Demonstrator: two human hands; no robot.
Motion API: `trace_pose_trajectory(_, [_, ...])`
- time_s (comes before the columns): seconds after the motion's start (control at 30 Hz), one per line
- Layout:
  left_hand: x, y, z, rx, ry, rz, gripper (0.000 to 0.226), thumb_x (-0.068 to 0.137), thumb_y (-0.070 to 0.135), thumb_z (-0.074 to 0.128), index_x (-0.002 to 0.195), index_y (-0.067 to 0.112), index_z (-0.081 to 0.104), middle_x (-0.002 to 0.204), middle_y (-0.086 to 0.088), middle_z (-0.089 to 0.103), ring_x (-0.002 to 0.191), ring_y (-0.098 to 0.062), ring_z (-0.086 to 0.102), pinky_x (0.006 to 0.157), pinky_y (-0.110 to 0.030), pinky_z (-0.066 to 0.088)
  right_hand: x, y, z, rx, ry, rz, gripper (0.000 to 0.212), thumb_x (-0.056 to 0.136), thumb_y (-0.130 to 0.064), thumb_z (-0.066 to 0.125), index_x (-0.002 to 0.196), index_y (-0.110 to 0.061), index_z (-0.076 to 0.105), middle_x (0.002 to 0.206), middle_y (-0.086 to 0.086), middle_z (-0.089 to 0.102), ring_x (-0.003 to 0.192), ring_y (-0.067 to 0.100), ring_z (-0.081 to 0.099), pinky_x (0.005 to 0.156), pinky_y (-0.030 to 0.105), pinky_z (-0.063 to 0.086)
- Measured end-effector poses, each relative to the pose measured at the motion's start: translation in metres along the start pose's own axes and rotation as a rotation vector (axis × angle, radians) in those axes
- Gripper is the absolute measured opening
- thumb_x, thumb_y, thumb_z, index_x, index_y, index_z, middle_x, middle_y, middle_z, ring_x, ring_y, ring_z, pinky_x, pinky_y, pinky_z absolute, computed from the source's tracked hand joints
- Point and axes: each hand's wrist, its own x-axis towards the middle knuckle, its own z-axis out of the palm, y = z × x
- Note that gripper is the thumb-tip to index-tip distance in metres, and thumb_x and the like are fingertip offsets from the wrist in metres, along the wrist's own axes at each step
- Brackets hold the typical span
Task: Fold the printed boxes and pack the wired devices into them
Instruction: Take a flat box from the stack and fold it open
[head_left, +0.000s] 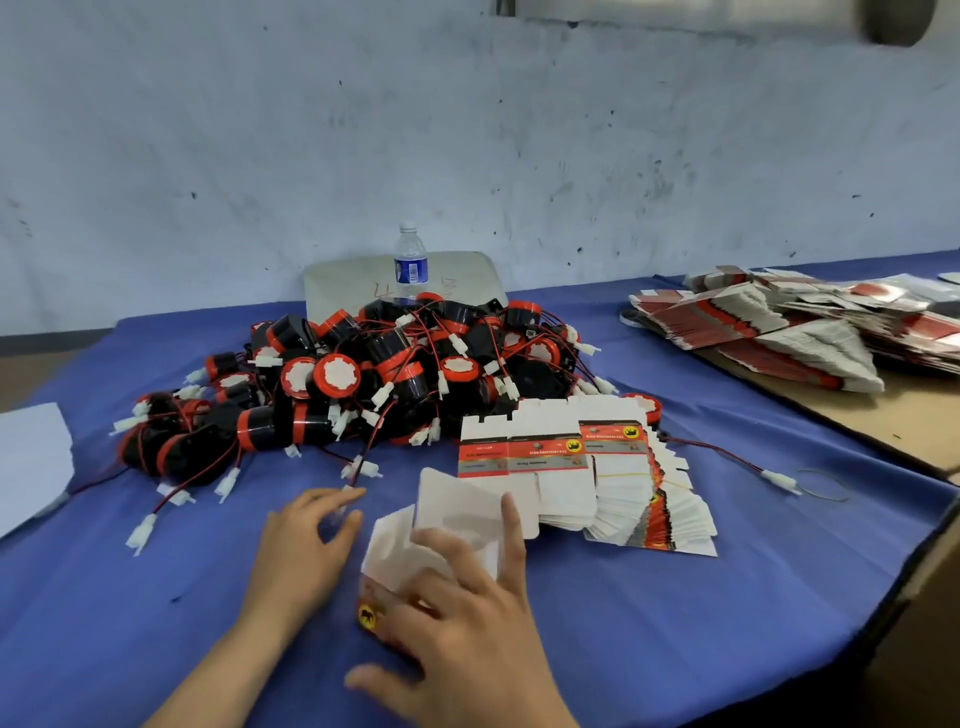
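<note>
Two bare hands work a flat box blank (441, 525) on the blue cloth (675, 623). Fingers spread, the right hand (467, 613) presses its printed end; the left hand (306, 540), open and empty, rests just beside it. The blank's long axis runs away from the wrist, white flaps pointing toward the heap of wired devices (363, 374). Creasing along the score lines should square it cleanly.

Left hand (306, 545) reaching forward, palm down, fingers spread and loosely bent, fingertips blurred. Right hand (467, 618) lower and nearer the camera, palm down, fingers splayed, index finger extended straight ahead, thumb stuck out to the left. Both forearms bare, entering from the bottom edge, angled inward.
</note>
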Motion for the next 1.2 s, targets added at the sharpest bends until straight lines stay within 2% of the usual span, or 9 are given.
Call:
trace_pose_trajectory(0.1, [-0.003, 0.011, -0.010, -0.320, 0.090, 0.011, 0.036, 0.090, 0.008, 0.066, 0.083, 0.044, 0.070, 0.090, 0.005, 0.073, 0.083, -0.012, 0.066, 0.073, -0.025, 0.049, -0.004, -0.009, 0.003, -0.073, -0.005, 0.043, 0.018, 0.051, -0.053, 0.075, 0.065, -0.041, 0.075, 0.065, -0.020, 0.065, 0.111, 0.009, 0.064, 0.105, 0.055, 0.023])
trace_pose_trajectory(0.2, [-0.012, 0.029, -0.021, -0.545, 0.156, 0.154, 0.029, 0.097, 0.013, 0.056, 0.090, 0.037, 0.069, 0.092, 0.007, 0.074, 0.092, -0.009, 0.068, 0.078, -0.017, 0.051, -0.008, -0.016, 0.004, -0.049, 0.193, 0.034, 0.027, 0.077, -0.045, 0.068, 0.055, -0.029, 0.069, 0.101, -0.015, 0.073, 0.123, 0.015, 0.057, 0.109, 0.054, 0.025])
trace_pose_trajectory(0.33, [-0.032, 0.044, -0.035, -0.478, 0.227, 0.569, 0.029, 0.101, 0.042, 0.041, 0.112, 0.027, 0.064, 0.121, 0.011, 0.063, 0.114, -0.011, 0.059, 0.089, -0.016, 0.046, -0.005, -0.020, -0.004, 0.351, 0.485, 0.226, 0.007, 0.081, -0.024, 0.062, 0.079, -0.018, 0.059, 0.126, 0.003, 0.065, 0.119, 0.014, 0.058, 0.102, 0.030, 0.043])
trace_pose_trajectory(0.4, [-0.043, 0.051, -0.033, -0.477, 0.156, 0.746, 0.035, 0.101, 0.043, 0.041, 0.120, 0.021, 0.061, 0.130, 0.007, 0.059, 0.119, -0.018, 0.059, 0.097, -0.025, 0.047, -0.001, -0.015, -0.009, 0.589, 0.489, 0.470, 0.034, 0.075, -0.024, 0.069, 0.105, -0.025, 0.054, 0.127, 0.003, 0.061, 0.103, 0.007, 0.062, 0.082, 0.014, 0.048])
trace_pose_trajectory(0.67, [-0.050, 0.057, -0.011, -0.220, 0.068, 1.101, 0.043, 0.102, 0.032, 0.043, 0.143, 0.019, 0.044, 0.150, 0.001, 0.042, 0.135, -0.026, 0.044, 0.113, -0.042, 0.033, 0.014, 0.007, -0.010, 0.799, 0.334, 0.548, 0.027, 0.085, -0.017, 0.059, 0.105, -0.029, 0.072, 0.112, -0.001, 0.061, 0.106, 0.008, 0.061, 0.085, 0.014, 0.047])
trace_pose_trajectory(0.83, [-0.048, 0.051, -0.016, -0.278, 0.201, 0.810, 0.053, 0.101, 0.046, 0.032, 0.151, 0.029, 0.026, 0.157, 0.010, 0.028, 0.147, -0.020, 0.023, 0.120, -0.043, 0.009, 0.022, 0.009, -0.005, 0.994, 0.367, 0.813, 0.015, 0.093, -0.014, 0.058, 0.086, -0.021, 0.069, 0.088, 0.002, 0.070, 0.081, 0.021, 0.069, 0.071, 0.025, 0.054])
trace_pose_trajectory(0.97, [-0.027, 0.049, -0.017, -0.672, -0.236, 0.097, 0.058, 0.091, 0.024, 0.047, 0.146, 0.019, 0.031, 0.123, 0.009, 0.060, 0.123, -0.006, 0.052, 0.108, -0.027, 0.033, 0.025, 0.013, -0.006, 1.289, 0.463, 1.067, 0.020, 0.099, -0.007, 0.045, 0.086, -0.008, 0.059, 0.071, 0.009, 0.071, 0.070, 0.027, 0.072, 0.063, 0.025, 0.056])
trace_pose_trajectory(1.03, [-0.024, 0.035, -0.015, -0.763, -0.411, 0.022, 0.046, 0.098, 0.007, 0.041, 0.143, 0.015, 0.037, 0.123, 0.011, 0.056, 0.108, 0.012, 0.055, 0.109, -0.028, 0.030, 0.027, 0.016, -0.008, 1.318, 0.517, 1.098, 0.019, 0.100, -0.009, 0.043, 0.088, -0.007, 0.058, 0.073, 0.011, 0.070, 0.073, 0.027, 0.072, 0.065, 0.025, 0.057])
trace_pose_trajectory(1.2, [-0.041, 0.032, -0.012, -0.876, -0.666, -0.070, 0.048, 0.096, 0.046, 0.030, 0.137, 0.026, 0.046, 0.137, 0.005, 0.058, 0.129, -0.014, 0.052, 0.103, -0.023, 0.042, 0.030, 0.023, -0.006, 1.531, 0.634, 1.240, 0.018, 0.100, -0.011, 0.042, 0.095, -0.007, 0.059, 0.083, 0.018, 0.071, 0.081, 0.026, 0.070, 0.076, 0.033, 0.059])
